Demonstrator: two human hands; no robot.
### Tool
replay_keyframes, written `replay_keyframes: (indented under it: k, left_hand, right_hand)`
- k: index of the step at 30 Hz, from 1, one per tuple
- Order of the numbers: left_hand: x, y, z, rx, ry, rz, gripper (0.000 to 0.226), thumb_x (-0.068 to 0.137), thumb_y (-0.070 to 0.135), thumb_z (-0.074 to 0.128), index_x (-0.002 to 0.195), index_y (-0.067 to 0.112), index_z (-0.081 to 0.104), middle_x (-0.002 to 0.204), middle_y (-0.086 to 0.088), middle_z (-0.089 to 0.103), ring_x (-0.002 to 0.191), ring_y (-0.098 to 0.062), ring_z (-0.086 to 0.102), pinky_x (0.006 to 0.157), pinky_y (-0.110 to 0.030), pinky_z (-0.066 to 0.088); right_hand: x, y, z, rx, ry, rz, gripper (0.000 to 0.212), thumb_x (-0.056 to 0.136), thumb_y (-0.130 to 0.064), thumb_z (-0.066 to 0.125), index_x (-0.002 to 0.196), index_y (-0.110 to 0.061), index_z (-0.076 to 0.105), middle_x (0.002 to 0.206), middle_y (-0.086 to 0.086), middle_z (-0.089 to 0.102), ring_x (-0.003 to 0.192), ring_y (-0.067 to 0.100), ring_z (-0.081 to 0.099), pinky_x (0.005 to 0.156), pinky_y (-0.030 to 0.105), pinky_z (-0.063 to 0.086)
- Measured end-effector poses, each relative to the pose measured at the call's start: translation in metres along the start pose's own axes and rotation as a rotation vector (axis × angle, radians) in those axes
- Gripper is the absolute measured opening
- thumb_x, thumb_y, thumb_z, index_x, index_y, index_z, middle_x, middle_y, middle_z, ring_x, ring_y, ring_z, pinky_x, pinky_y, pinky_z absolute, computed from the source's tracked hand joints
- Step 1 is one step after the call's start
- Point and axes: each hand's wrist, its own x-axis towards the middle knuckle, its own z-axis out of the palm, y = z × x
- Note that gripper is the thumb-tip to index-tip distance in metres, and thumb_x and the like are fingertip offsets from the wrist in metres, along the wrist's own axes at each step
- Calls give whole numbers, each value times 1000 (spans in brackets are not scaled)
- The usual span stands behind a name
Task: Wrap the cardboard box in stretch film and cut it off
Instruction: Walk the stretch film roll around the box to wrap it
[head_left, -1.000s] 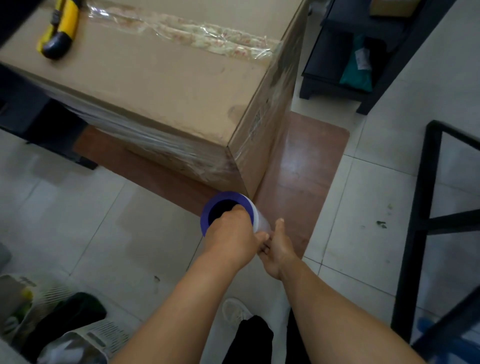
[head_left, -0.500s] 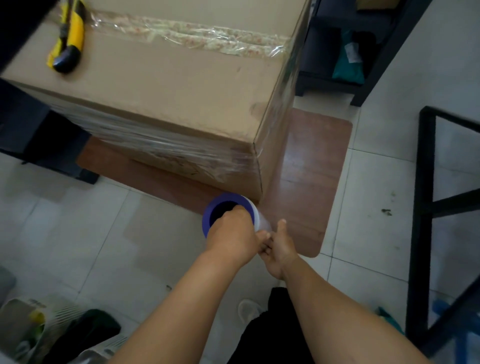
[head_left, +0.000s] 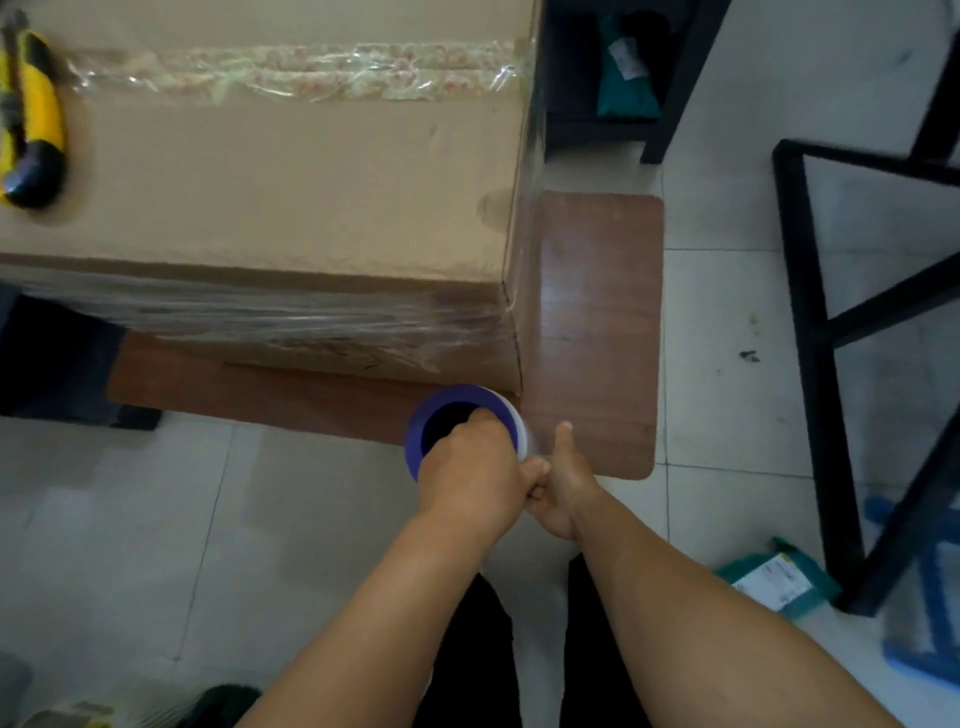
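A large cardboard box (head_left: 291, 197) stands on a low wooden board (head_left: 597, 332), its near side banded with clear stretch film (head_left: 291, 322). Just below the box's near right corner I hold the stretch film roll (head_left: 447, 410), upright, with a purple core. My left hand (head_left: 467, 478) grips the roll's top rim, fingers inside the core. My right hand (head_left: 563, 478) holds the roll lower on its right side, thumb up. A yellow and black utility knife (head_left: 31, 119) lies on the box top at the far left.
A black metal frame (head_left: 810, 322) stands on the tiled floor to the right, with a green parcel (head_left: 779, 577) at its foot. A dark shelf (head_left: 623, 78) with a green bag sits behind the box. A dark stand (head_left: 57, 364) is at the left.
The view has swung rightwards around the box's near corner, so its near side now faces me squarely. Both hands keep the same hold on the roll.
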Motion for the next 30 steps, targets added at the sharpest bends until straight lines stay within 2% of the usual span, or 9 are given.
replay_keyframes:
  k: [3, 6, 7, 10, 12, 15, 23, 27, 30]
  left_hand:
    - [3, -8, -4, 47, -3, 67, 58, 84, 51, 63, 116, 5, 47, 117, -14, 60, 107, -31, 58, 78, -34, 44]
    - [6, -16, -7, 82, 1, 122, 58, 84, 51, 62, 116, 5, 48, 116, -13, 60, 106, -31, 59, 75, -32, 42]
    - [7, -19, -8, 90, 3, 134, 57, 84, 51, 62, 115, 5, 48, 115, -13, 61, 104, -30, 59, 73, -32, 41]
    - [8, -25, -7, 119, 8, 144, 58, 84, 52, 62, 115, 5, 47, 112, -12, 61, 101, -30, 60, 70, -31, 38]
    - [9, -27, -7, 128, 5, 138, 58, 84, 53, 62, 115, 5, 47, 109, -12, 62, 97, -29, 61, 69, -31, 39]
    - [9, -28, -6, 141, -2, 137, 58, 84, 53, 61, 114, 6, 47, 106, -10, 63, 93, -27, 62, 66, -30, 41]
    - [8, -36, -8, 156, -4, 157, 58, 82, 54, 62, 111, 6, 48, 102, -9, 63, 91, -28, 61, 66, -31, 40]
    - [11, -49, -11, 155, -35, 196, 58, 80, 55, 65, 110, 8, 48, 98, -7, 63, 88, -26, 62, 64, -31, 41]
    - [16, -60, -15, 186, -53, 244, 58, 79, 54, 66, 111, 9, 47, 100, -6, 63, 89, -26, 62, 64, -31, 43]
  right_hand:
    - [2, 7, 7, 55, 4, -30, 78, 93, -69, 15, 100, -4, 59, 47, 3, 63, 71, 22, 59, 102, 44, 48]
    - [9, 17, 17, 113, 20, -29, 85, 93, -70, 16, 120, -2, 59, 57, 5, 67, 84, 26, 63, 103, 47, 46]
    - [10, 20, 22, 124, 13, -32, 87, 92, -70, 15, 122, -1, 58, 65, 8, 70, 89, 28, 64, 103, 47, 46]
    - [13, 30, 32, 128, -16, -24, 90, 92, -70, 13, 122, -2, 63, 115, 22, 69, 113, 35, 61, 104, 46, 45]
    - [13, 37, 37, 139, -22, -22, 90, 93, -69, 12, 118, -1, 66, 125, 24, 63, 117, 35, 59, 106, 45, 43]
    - [13, 42, 41, 175, -26, -39, 89, 95, -66, 13, 115, 3, 66, 111, 27, 65, 111, 34, 61, 107, 46, 42]
    - [10, 51, 48, 315, -31, -56, 82, 96, -64, 16, 100, -2, 69, 96, 18, 65, 102, 31, 61, 108, 44, 43]
    - [11, 57, 58, 422, -50, -78, 82, 97, -63, 16, 116, 1, 65, 96, 17, 70, 96, 26, 65, 108, 39, 43]
    - [14, 62, 70, 504, -17, -98, 80, 97, -63, 17, 118, -1, 62, 93, 14, 74, 102, 26, 64, 111, 39, 40]
